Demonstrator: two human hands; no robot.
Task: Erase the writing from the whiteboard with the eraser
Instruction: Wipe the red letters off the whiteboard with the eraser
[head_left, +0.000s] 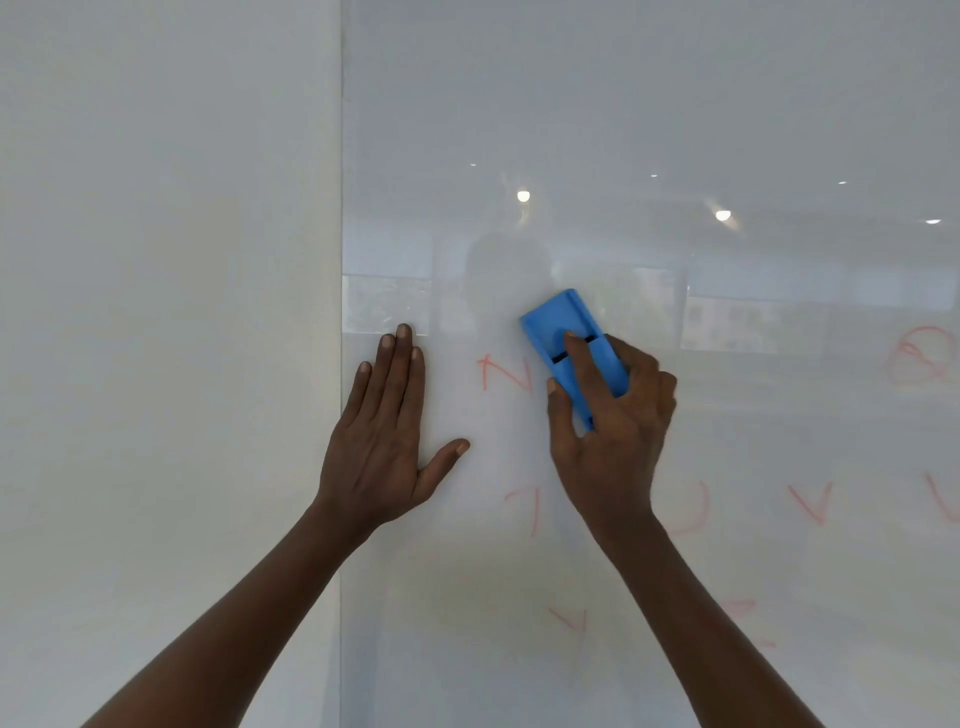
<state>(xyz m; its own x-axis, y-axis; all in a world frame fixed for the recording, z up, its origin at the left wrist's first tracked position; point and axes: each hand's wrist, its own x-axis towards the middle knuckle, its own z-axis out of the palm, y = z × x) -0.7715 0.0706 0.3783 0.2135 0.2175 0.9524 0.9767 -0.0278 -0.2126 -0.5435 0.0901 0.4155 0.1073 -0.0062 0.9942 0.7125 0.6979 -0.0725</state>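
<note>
A person's right hand (610, 431) presses a blue eraser (574, 349) against a glossy whiteboard (675, 130), the forearm reaching up from the lower right. The fingers are clamped on the eraser: the index finger lies along its back, the thumb grips its left edge, and the other fingers curl around its right side. The eraser is tilted, its top end leaning left, and sits just right of a red letter N (503, 373), its lower left edge touching or nearly touching the letter's right stroke.

The left hand (387, 441) lies flat and open on the board near its left edge, where the board meets a plain wall (166, 260). Its 4 fingers point upward, held together, with the thumb splayed out to the right. The left forearm stretches up from the lower left corner.

More faint red letters remain below and to the right of the hands, among them a T (527, 506), a V (811, 501) and a Y (571, 621). Ceiling lights and windows reflect in the board's surface.
</note>
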